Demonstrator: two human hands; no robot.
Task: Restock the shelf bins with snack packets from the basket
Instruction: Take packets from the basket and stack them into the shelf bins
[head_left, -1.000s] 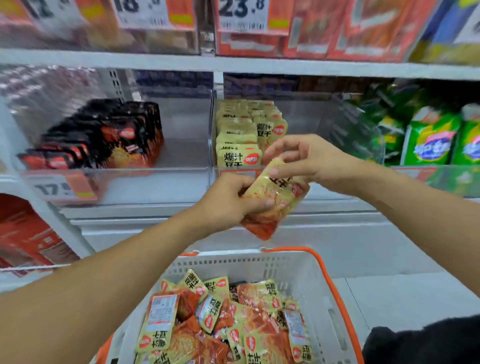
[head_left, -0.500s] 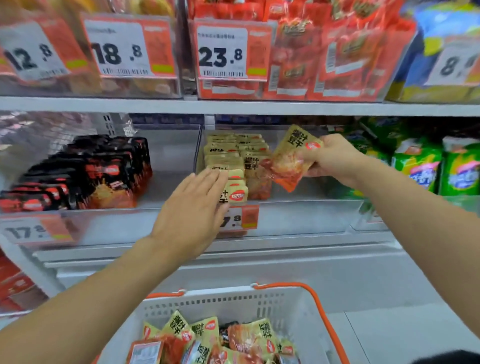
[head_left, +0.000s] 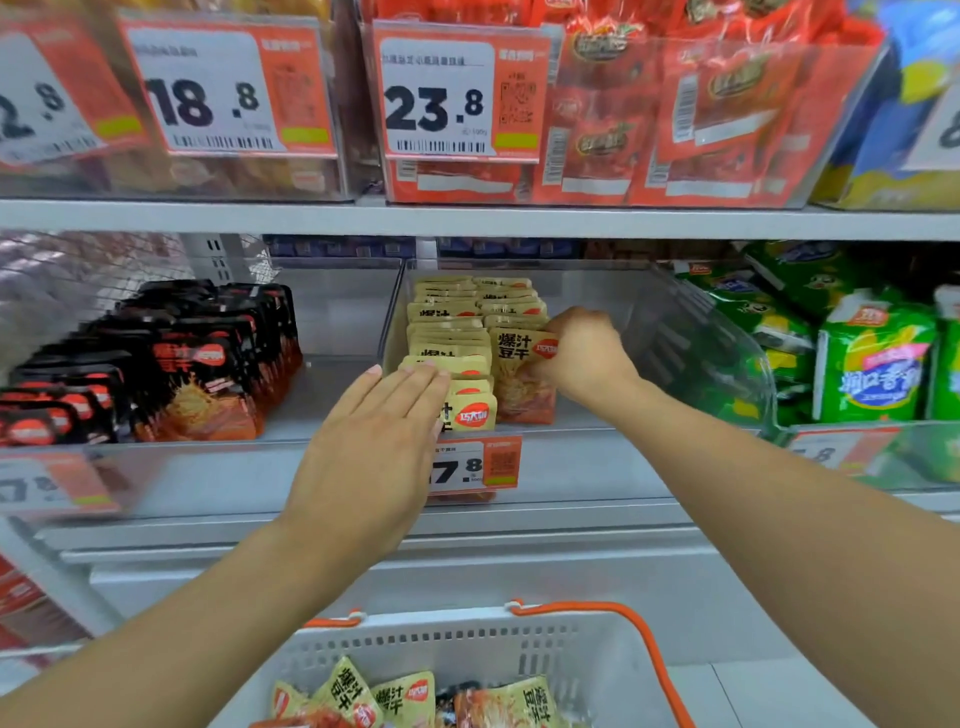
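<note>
A clear shelf bin (head_left: 582, 291) in the middle holds two rows of yellow-and-orange snack packets (head_left: 449, 338). My right hand (head_left: 584, 353) grips one such packet (head_left: 522, 374) upright at the front of the right row, inside the bin. My left hand (head_left: 374, 447) is flat with straight fingers, its fingertips touching the front packets of the left row. Below, a white basket (head_left: 467, 644) with orange handles holds several more of the same packets (head_left: 410, 699).
A neighbouring bin on the left holds black-and-orange packets (head_left: 202, 364). Green bags (head_left: 872, 358) fill the bin on the right. A price tag (head_left: 472, 467) hangs on the middle bin's front. The upper shelf carries red packets (head_left: 675, 104) and price tags.
My right hand has carried the packet down from above the bin into the front of the right row. My left hand has moved forward onto the left row. The view has tilted upward.
</note>
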